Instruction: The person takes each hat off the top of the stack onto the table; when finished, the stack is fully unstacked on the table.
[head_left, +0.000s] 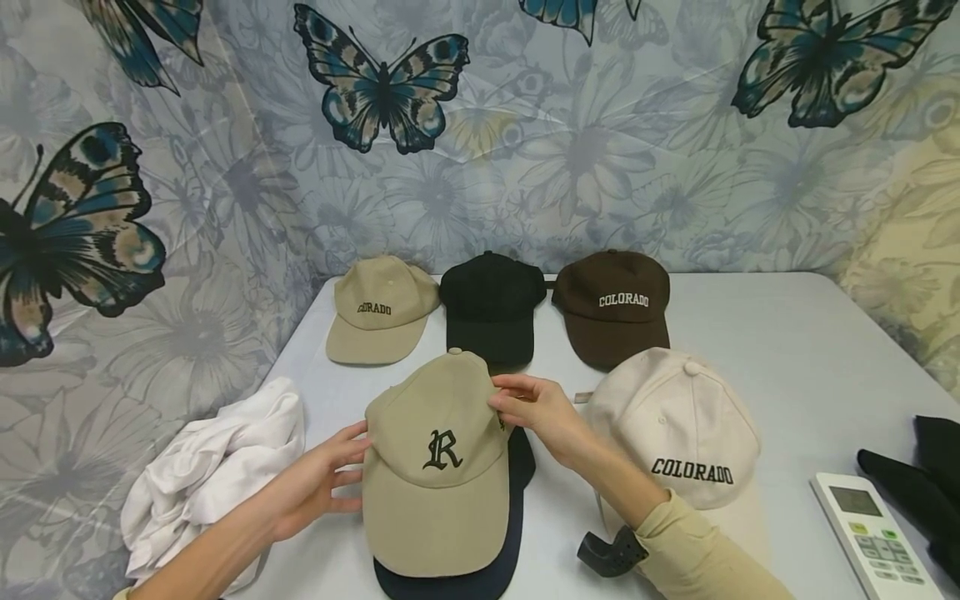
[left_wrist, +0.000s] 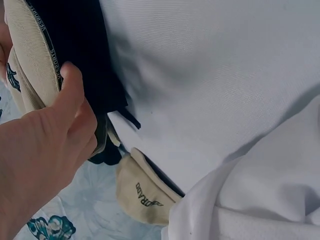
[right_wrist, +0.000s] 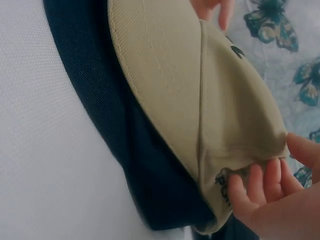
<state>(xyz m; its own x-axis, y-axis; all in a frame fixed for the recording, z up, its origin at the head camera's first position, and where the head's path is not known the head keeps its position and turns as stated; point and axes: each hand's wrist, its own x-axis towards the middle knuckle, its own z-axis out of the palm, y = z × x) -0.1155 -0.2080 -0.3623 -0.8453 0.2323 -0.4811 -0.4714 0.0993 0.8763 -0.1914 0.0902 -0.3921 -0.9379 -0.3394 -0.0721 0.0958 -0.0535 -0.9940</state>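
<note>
A khaki cap [head_left: 437, 527] with a dark gothic letter R sits over a navy cap [head_left: 452, 587], whose brim shows below it on the table. My left hand [head_left: 315, 482] holds the khaki cap's left side; in the left wrist view its thumb [left_wrist: 71, 82] lies at the lower edge, beside the printed inner tape. My right hand [head_left: 546, 415] pinches the khaki cap's right side high on the crown. In the right wrist view its fingers [right_wrist: 256, 182] are bent against the fabric near small dark lettering. The inside of both caps is mostly hidden.
At the back stand a beige cap [head_left: 382, 292], a black cap [head_left: 491, 308] and a brown cap [head_left: 613, 304]. A cream COLORADO cap [head_left: 675, 417] lies beneath my right forearm. White cloth [head_left: 217, 467] is bunched left; a white remote [head_left: 873, 533] and black items [head_left: 911, 487] lie right.
</note>
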